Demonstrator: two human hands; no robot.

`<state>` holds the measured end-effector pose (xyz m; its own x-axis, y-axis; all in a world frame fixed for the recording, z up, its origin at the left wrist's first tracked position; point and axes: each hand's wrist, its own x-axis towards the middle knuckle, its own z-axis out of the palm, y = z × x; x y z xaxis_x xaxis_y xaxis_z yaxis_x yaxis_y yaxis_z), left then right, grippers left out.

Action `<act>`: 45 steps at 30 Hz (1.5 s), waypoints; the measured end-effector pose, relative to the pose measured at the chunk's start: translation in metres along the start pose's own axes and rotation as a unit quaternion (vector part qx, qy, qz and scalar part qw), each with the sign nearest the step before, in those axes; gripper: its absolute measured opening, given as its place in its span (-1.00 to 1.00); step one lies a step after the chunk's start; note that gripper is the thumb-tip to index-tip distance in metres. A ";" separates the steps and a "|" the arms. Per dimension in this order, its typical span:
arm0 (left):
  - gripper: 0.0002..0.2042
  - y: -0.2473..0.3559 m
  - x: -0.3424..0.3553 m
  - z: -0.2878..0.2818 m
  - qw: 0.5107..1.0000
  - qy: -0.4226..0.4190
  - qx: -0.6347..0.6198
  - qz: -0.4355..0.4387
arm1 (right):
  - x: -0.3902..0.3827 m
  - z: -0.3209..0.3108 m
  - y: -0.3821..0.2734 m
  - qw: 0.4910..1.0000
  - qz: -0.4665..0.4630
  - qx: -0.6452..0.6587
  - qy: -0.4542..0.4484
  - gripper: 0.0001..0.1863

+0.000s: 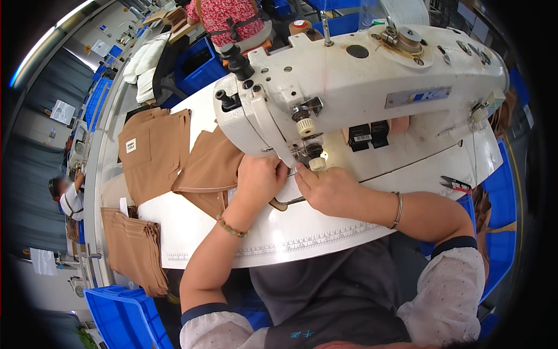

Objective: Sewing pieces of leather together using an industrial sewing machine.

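Observation:
A white industrial sewing machine (372, 75) stands on a white table (302, 238). A tan fabric piece (206, 168) lies on the table and runs under the machine's needle area. My left hand (258, 183) rests flat on this fabric just left of the presser foot, fingers pressing it down. My right hand (325, 186) sits right of the needle, fingers pinching the small brown edge of the piece near the foot. A beaded bracelet is on my left wrist, a metal bangle on my right.
A stack of tan fabric pieces (154, 151) lies at the table's far left, another pile (133, 250) on a lower stand. Small snips (456, 185) lie at the right. Blue bins (125, 317) stand around. Other people work at the far left and beyond the machine.

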<state>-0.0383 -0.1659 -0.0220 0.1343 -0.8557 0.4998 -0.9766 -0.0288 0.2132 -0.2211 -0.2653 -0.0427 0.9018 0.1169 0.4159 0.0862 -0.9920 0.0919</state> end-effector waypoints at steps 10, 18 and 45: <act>-0.85 0.001 0.014 -0.025 0.998 -0.048 -0.028 -0.042 | -0.002 0.002 0.000 1.000 0.000 -0.012 0.027 -0.63; -0.72 -0.168 -0.015 -0.070 0.940 0.148 0.248 -0.184 | 0.002 -0.002 -0.003 1.000 -0.007 0.005 0.010 -0.63; -0.85 -0.029 -0.079 -0.075 0.968 -0.138 -0.111 -0.178 | -0.004 0.009 -0.002 0.998 0.007 0.008 0.056 -0.66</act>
<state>-0.0076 -0.0586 -0.0050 0.3751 -0.9186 0.1244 -0.8126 -0.2613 0.5209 -0.2212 -0.2645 -0.0524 0.8496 0.1058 0.5166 0.0807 -0.9942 0.0709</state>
